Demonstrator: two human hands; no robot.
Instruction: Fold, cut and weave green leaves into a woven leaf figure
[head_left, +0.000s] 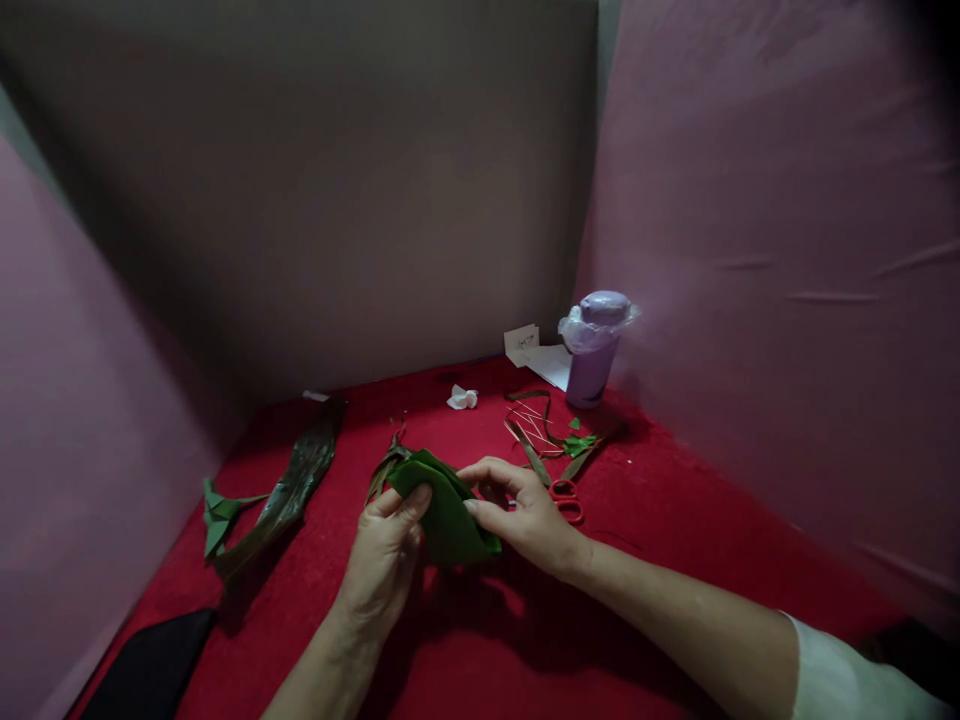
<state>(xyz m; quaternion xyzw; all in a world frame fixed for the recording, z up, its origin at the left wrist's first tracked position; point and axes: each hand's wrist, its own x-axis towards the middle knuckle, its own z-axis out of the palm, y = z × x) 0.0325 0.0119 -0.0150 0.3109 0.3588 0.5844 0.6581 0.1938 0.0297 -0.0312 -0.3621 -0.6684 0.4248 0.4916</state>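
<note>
A folded green leaf (pixel 454 522) is held up over the red cloth, its layers showing at the upper and right edges. My left hand (pixel 384 555) grips its left side, thumb pressed on the front face. At the right edge of the leaf, my right hand (pixel 536 520) has thumb and fingers closed on a layer. Red-handled scissors (pixel 568 502) lie just past my right hand, their blades partly hidden. Behind the leaf are dry brown leaf strips (pixel 384 470).
Thin sticks (pixel 534 430), leaf strips and green scraps (pixel 579 446) lie back right, near a purple cup (pixel 591 372) lined with plastic. White papers (pixel 551 363) and crumpled tissue (pixel 463 397) sit behind. To the left are a long dark leaf (pixel 296 480), a green folded leaf piece (pixel 219 515) and a black object (pixel 154 665).
</note>
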